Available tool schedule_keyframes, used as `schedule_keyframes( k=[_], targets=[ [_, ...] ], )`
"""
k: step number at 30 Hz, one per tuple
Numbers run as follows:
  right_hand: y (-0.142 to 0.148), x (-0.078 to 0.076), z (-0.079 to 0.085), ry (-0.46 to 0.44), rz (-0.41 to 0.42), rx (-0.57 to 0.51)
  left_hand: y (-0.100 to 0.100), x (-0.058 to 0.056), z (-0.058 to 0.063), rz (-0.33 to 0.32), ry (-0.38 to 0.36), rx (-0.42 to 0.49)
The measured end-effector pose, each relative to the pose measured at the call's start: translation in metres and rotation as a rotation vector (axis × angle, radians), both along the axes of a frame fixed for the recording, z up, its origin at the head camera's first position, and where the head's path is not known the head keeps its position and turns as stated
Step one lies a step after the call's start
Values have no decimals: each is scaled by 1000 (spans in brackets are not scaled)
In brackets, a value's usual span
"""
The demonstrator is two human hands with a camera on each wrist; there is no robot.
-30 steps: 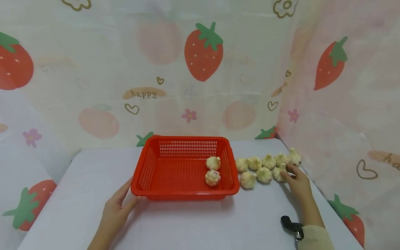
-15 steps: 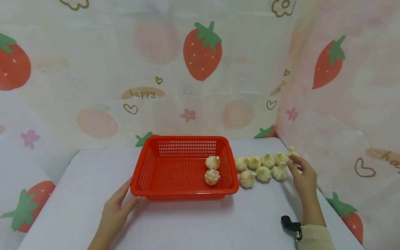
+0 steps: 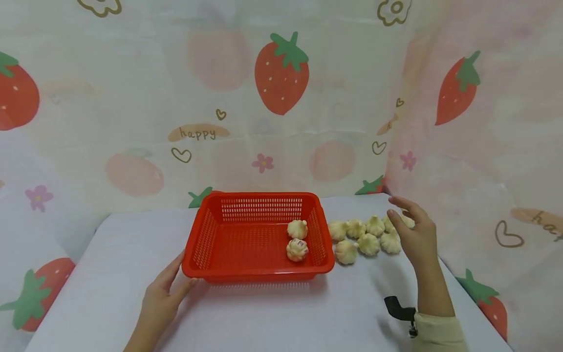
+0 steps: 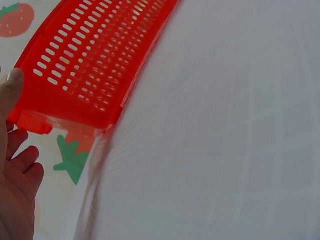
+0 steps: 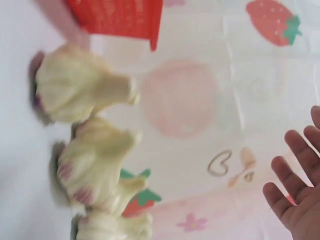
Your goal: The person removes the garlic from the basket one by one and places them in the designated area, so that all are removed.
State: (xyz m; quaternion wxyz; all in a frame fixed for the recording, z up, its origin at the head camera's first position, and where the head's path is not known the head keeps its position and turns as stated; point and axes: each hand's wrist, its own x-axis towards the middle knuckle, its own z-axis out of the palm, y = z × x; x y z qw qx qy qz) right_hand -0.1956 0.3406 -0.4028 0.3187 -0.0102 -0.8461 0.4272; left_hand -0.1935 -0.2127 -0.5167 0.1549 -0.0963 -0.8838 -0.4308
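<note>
A red plastic basket (image 3: 259, 270) with slotted walls stands on the table, two garlic bulbs (image 3: 297, 249) inside at its right. My left hand (image 3: 160, 298) grips the basket's front left corner; in the left wrist view the thumb (image 4: 14, 82) lies against the red rim, the other fingers below it. Right of the basket, several garlic bulbs (image 3: 368, 244) sit in two rows. Above their right end my right hand (image 3: 415, 234) is raised, fingers spread and holding nothing. It partly hides the farthest bulbs. The right wrist view shows garlic bulbs (image 5: 92, 167) apart from the fingers.
A white cloth covers the table (image 3: 264, 318). Behind it and at the right hangs a strawberry-print curtain (image 3: 281, 146). A black angled device (image 3: 399, 309) is fixed at my right wrist by the sleeve.
My right hand has let go of a garlic bulb in the front row, moved to the right, then lifted with its fingers opening. The left hand and basket have stayed put.
</note>
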Motion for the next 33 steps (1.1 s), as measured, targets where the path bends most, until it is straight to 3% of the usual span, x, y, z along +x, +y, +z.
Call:
schedule_keyframes(
  k=[5, 14, 24, 33],
  targets=[
    [-35, -4, 7, 47, 159, 60, -2, 2, -2, 12, -20, -13],
    [-94, -20, 7, 9, 317, 240, 0, 2, -3, 16, -5, -31],
    [-131, -40, -12, -231, 387, 409, 0, -1, -1, 7, -15, -25],
    [-141, -52, -31, -281, 444, 467, 0, 0, -2, -6, -6, -5]
  ],
)
